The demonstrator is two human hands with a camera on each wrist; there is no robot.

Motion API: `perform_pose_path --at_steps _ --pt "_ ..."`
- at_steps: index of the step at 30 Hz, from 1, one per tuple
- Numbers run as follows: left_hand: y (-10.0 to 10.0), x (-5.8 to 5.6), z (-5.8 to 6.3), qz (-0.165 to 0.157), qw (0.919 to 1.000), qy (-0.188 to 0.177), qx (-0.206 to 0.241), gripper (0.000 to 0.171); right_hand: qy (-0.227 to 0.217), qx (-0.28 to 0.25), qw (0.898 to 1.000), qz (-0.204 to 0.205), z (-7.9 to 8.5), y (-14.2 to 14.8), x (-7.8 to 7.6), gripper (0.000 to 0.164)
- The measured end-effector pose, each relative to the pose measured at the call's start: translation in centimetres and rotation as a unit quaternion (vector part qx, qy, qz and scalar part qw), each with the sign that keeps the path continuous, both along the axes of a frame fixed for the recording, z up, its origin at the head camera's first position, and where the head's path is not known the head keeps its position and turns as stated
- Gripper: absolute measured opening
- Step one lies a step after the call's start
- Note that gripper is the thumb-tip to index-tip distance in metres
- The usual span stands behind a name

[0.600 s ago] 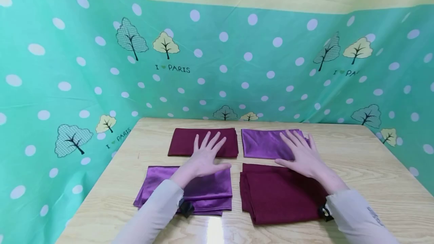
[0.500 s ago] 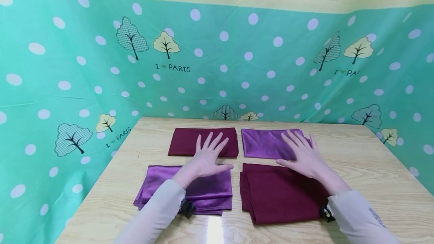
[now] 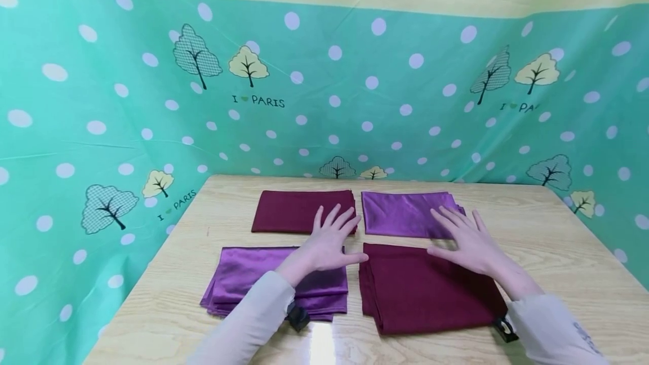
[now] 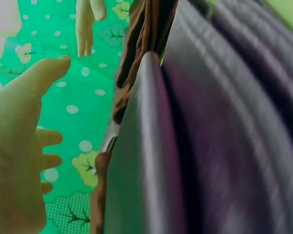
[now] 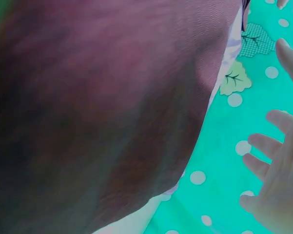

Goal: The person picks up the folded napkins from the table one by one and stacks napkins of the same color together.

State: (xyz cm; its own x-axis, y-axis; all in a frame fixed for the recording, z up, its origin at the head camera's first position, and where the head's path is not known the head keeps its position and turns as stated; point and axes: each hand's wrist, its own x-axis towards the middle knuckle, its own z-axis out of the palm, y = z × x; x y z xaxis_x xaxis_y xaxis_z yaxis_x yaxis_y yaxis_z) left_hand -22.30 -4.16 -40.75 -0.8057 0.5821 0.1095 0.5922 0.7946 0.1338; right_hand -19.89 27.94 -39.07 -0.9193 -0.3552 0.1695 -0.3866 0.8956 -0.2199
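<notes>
Fingers spread, my left hand (image 3: 324, 244) is held over the front left folded purple satin cloth (image 3: 243, 272), its fingertips overlapping the back left folded maroon cloth (image 3: 289, 210) in the head view. My right hand (image 3: 471, 246), also spread, is over the front right folded maroon cloth (image 3: 416, 297); its fingertips overlap the back right folded purple satin cloth (image 3: 395, 213). Neither hand grips anything. Close up, purple folds (image 4: 214, 126) fill the left wrist view beside the left hand (image 4: 14, 146). Maroon fabric (image 5: 112, 97) fills most of the right wrist view, apart from the right hand (image 5: 283, 170).
The cloths lie in two rows on a pale wooden table (image 3: 167, 292). Behind and beside it hangs a green dotted curtain (image 3: 324, 72) with printed trees. Black wrist devices (image 3: 297, 316) sit under the sleeves (image 3: 253, 320).
Both hands have shifted to the right and slightly back toward me, still spread. The four-part layout of cloths has stayed in place.
</notes>
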Motion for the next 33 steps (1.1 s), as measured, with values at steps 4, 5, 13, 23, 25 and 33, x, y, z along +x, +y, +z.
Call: perform_pose_path --at_steps 4,5,13,23,25,33 --pt "0.8 0.3 -0.3 -0.018 0.9998 0.000 0.001 0.085 -0.017 -0.002 1.000 0.000 -0.1 0.6 0.3 0.085" --pt "1.1 0.4 -0.3 -0.024 0.9997 0.000 0.000 0.084 -0.020 -0.004 1.000 0.000 -0.2 0.8 0.4 0.085" --pt "2.9 1.0 -0.7 -0.048 0.9988 0.005 -0.004 0.077 -0.026 -0.014 1.000 0.005 -0.3 1.9 1.1 0.083" --pt "3.8 1.2 -0.5 -0.050 0.9978 -0.042 -0.011 0.070 -0.071 -0.029 0.997 0.002 -0.6 3.0 1.5 0.078" --pt "3.9 1.2 -0.5 -0.048 0.9978 -0.044 -0.014 0.070 -0.078 -0.029 0.997 0.003 -0.6 3.2 1.5 0.075" --pt "4.5 1.4 -0.6 -0.050 0.9976 -0.022 -0.043 0.067 -0.102 -0.014 0.995 0.007 -1.2 3.7 1.5 0.066"
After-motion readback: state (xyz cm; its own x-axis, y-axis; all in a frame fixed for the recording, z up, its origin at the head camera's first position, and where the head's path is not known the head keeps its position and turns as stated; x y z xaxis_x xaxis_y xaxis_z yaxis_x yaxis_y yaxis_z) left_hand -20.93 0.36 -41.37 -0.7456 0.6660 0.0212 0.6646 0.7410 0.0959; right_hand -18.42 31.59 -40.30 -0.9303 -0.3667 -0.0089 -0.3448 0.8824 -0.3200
